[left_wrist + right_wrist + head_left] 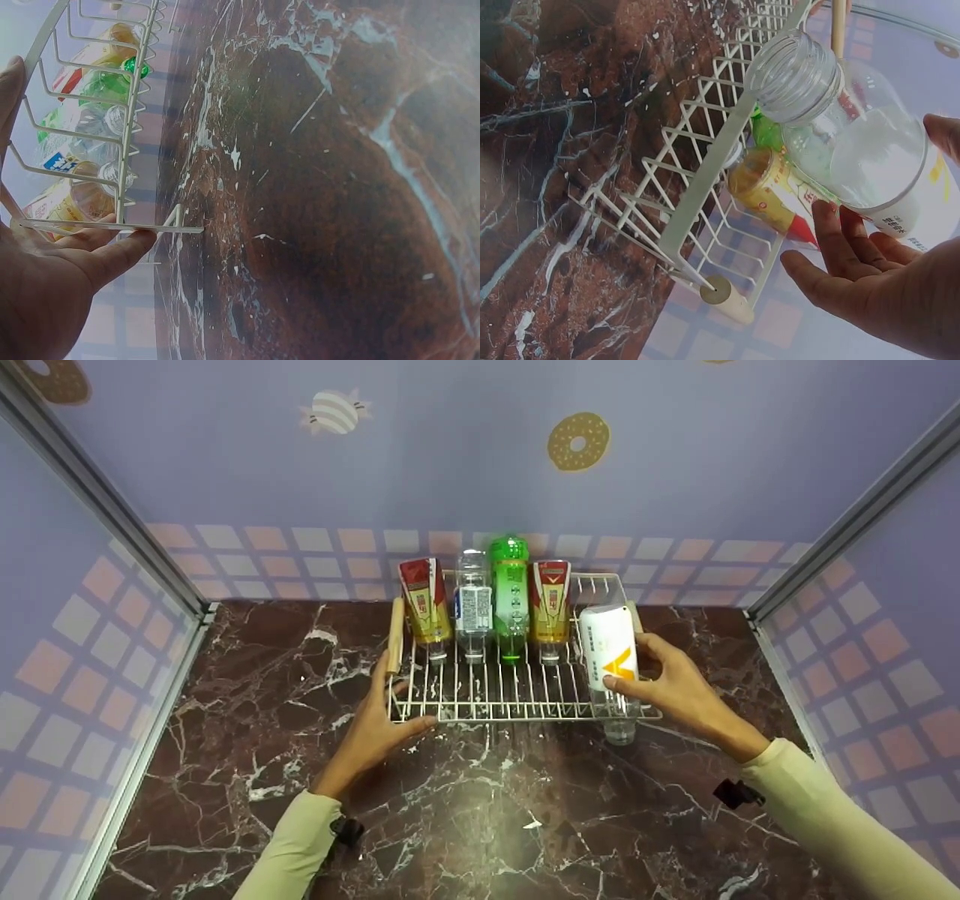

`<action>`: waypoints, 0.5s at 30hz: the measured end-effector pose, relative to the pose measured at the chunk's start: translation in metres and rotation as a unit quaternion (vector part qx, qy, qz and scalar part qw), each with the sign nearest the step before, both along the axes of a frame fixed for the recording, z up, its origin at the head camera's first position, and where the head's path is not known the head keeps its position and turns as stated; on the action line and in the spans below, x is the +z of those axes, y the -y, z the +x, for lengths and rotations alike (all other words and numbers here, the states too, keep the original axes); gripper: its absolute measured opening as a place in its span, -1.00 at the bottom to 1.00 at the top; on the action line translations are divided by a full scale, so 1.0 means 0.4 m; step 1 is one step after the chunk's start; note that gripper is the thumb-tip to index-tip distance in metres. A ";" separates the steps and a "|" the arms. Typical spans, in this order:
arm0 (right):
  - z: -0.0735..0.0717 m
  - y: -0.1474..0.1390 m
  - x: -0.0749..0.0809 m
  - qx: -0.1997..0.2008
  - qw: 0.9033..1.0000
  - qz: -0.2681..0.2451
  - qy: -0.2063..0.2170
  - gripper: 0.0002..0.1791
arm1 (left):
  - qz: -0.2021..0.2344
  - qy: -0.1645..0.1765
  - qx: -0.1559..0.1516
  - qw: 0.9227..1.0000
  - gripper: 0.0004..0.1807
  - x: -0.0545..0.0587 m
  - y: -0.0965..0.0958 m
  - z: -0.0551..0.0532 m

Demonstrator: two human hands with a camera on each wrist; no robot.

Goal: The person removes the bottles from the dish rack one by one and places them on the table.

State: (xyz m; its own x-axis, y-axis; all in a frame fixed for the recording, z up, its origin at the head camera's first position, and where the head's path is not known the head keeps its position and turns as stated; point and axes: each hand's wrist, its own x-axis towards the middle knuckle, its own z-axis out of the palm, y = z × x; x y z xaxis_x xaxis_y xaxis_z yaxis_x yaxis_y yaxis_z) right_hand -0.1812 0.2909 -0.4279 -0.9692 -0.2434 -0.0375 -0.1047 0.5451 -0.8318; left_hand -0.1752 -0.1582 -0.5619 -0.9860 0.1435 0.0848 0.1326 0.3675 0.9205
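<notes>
A white wire rack [495,710] with wooden side handles holds several bottles standing neck down. My left hand [379,726] grips the rack's left front corner, thumb along the front rim; the left wrist view shows thumb and fingers around the frame [112,225]. In my right hand [679,690] is a clear plastic bottle [609,645] with a white and orange label, gripped by its sides. It is tilted, its uncapped neck [795,79] pointing down toward me, over the rack's right front part. The right wrist view shows the fingers beneath its label and the thumb opposite.
In the rack stand a red and yellow bottle [426,604], a clear bottle [473,611], a green bottle [510,592] and another red and yellow bottle [550,604]. The dark marbled table [480,810] meets a patterned back wall [450,472] just behind the rack.
</notes>
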 end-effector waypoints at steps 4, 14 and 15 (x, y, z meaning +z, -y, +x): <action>0.009 0.009 -0.005 0.007 1.000 -0.016 0.006 -0.10 | 0.012 -0.002 -0.002 1.000 0.54 -0.001 0.001 0.000; 0.034 0.028 -0.014 0.025 0.999 -0.034 0.009 -0.09 | 0.011 0.005 0.003 1.000 0.55 -0.005 0.002 -0.002; 0.036 0.030 -0.016 0.027 0.999 -0.035 0.008 -0.11 | 0.012 0.006 0.002 1.000 0.55 -0.005 0.002 -0.002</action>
State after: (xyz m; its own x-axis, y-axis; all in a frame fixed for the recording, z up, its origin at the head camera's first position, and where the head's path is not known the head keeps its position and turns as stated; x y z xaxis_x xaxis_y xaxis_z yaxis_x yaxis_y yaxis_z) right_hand -0.1669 0.2791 -0.4342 -0.9542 -0.2971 -0.0343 -0.1183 0.4801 -0.8692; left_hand -0.1758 -0.1592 -0.5639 -0.9876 0.1372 0.0765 0.1202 0.3463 0.9304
